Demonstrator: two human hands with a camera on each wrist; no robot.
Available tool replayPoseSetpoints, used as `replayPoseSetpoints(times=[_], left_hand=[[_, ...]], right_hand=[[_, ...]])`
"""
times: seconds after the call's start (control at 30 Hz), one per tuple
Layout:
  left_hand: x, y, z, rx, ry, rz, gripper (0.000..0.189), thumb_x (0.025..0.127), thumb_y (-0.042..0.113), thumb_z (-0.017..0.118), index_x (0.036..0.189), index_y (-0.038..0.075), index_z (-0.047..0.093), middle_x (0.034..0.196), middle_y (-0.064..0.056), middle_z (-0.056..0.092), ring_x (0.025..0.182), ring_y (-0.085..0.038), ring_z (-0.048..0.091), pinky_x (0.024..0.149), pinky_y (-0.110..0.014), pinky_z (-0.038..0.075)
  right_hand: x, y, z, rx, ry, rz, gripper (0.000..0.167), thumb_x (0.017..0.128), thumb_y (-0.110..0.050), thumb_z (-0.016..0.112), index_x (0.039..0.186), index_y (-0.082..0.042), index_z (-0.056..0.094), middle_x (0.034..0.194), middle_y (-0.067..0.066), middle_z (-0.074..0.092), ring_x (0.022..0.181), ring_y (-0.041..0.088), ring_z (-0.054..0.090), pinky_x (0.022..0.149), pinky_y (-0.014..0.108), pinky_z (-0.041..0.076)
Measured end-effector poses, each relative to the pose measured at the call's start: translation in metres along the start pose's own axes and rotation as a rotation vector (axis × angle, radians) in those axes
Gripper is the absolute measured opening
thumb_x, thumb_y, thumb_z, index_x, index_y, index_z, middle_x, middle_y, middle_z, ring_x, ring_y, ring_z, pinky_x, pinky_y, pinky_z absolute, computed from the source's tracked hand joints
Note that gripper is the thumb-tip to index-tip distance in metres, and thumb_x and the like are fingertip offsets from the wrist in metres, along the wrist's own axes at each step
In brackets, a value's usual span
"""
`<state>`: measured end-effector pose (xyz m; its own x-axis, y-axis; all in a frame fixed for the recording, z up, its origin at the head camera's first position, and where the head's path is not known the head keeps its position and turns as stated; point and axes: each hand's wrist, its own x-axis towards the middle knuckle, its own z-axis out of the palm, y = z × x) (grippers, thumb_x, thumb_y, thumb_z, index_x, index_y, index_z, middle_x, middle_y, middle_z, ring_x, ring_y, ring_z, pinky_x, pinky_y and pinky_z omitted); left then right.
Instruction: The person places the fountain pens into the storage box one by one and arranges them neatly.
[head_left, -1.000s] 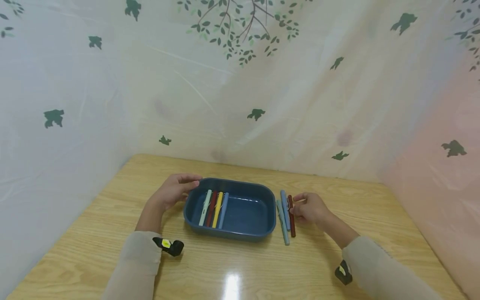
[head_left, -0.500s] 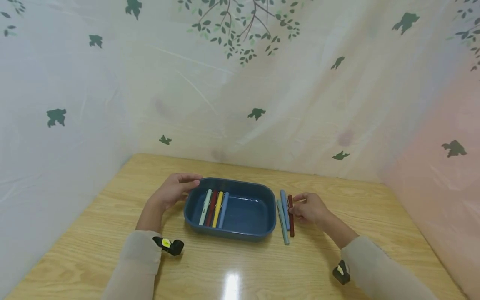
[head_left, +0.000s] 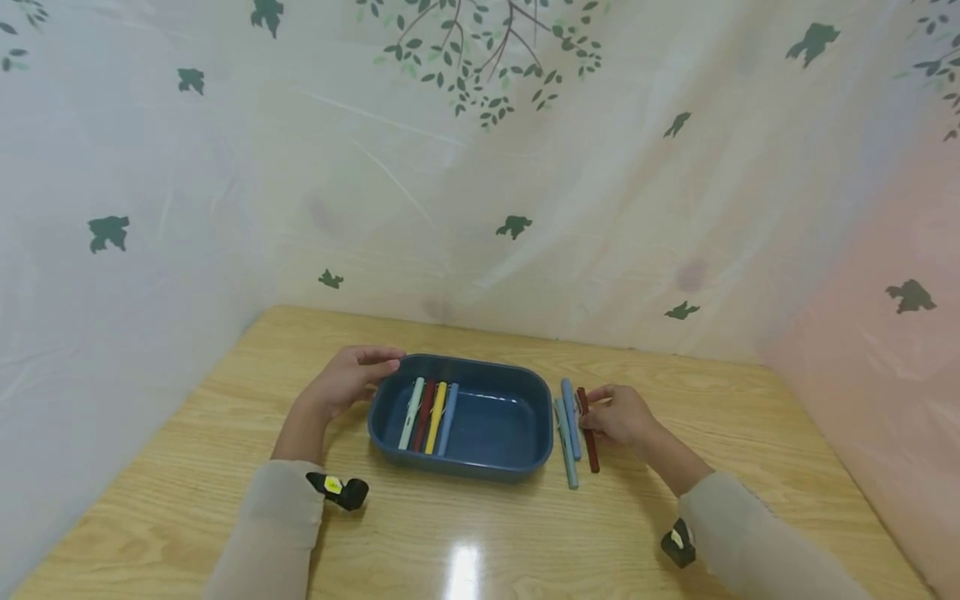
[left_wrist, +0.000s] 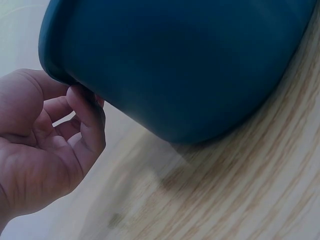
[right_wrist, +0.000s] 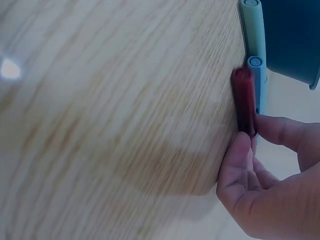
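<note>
A dark blue rectangular tub [head_left: 495, 427] sits on the table with a row of pens in its left part: pale green [head_left: 410, 415], dark red [head_left: 423, 417], yellow [head_left: 436, 419] and blue [head_left: 448, 421]. My left hand [head_left: 347, 385] holds the tub's left rim, thumb at the edge and fingers curled against the outer wall [left_wrist: 165, 65]. To the right of the tub, my right hand [head_left: 621, 414] pinches a second dark red pen [right_wrist: 244, 97] between thumb and fingers. Close beside it lie another blue pen [head_left: 571, 417] and a grey-green pen [head_left: 567, 450].
The wooden table [head_left: 360, 550] reaches back to a pale curtain [head_left: 420, 208] printed with leaves and birds. Black wrist cameras are strapped to both sleeves.
The dark red pen in my right hand has tilted, its near end swinging right, away from the blue pen. The left hand and the tub have stayed in place.
</note>
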<state>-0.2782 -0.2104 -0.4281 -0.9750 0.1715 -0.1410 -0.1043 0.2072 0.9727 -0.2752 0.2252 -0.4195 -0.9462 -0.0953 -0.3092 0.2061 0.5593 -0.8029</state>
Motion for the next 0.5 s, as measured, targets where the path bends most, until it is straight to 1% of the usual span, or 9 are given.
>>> replayPoseSetpoints(times=[0.1,0.23,0.37,0.5], left_hand=[[-0.0009,0.0014,0.0006,-0.007,0.001,0.000,0.042,0.104,0.025,0.064,0.139,0.002,0.061,0.134,-0.019,0.063,0.108,-0.027,0.064,0.085,-0.036,0.056],[-0.0019,0.0036,0.0010,-0.011,-0.003,0.004,0.043,0.104,0.025,0.063,0.140,0.002,0.059,0.136,-0.020,0.062,0.109,-0.028,0.064,0.085,-0.036,0.056],[-0.0024,0.0043,0.0010,-0.007,-0.002,0.007,0.043,0.105,0.025,0.062,0.140,0.002,0.059,0.136,-0.020,0.062,0.109,-0.027,0.064,0.085,-0.036,0.056],[-0.0032,0.0046,0.0014,-0.006,-0.001,0.005,0.042,0.105,0.025,0.062,0.140,0.002,0.060,0.136,-0.019,0.062,0.109,-0.026,0.064,0.085,-0.035,0.055]], right_hand=[[0.0002,0.0022,-0.0031,-0.023,0.016,0.008,0.044,0.089,-0.001,0.072,0.129,0.009,0.055,0.102,0.019,0.068,0.083,0.021,0.067,0.067,0.036,0.058],[-0.0007,0.0053,-0.0070,-0.005,0.013,0.017,0.039,0.090,0.001,0.072,0.125,0.011,0.056,0.102,0.021,0.068,0.080,0.020,0.070,0.068,0.036,0.060],[-0.0012,0.0056,-0.0078,0.003,0.015,0.022,0.037,0.090,0.002,0.073,0.122,0.012,0.058,0.100,0.021,0.068,0.077,0.019,0.070,0.068,0.035,0.060],[-0.0007,0.0048,-0.0071,-0.036,0.032,0.035,0.037,0.089,0.001,0.075,0.121,0.011,0.060,0.099,0.019,0.067,0.079,0.018,0.068,0.067,0.035,0.060]])
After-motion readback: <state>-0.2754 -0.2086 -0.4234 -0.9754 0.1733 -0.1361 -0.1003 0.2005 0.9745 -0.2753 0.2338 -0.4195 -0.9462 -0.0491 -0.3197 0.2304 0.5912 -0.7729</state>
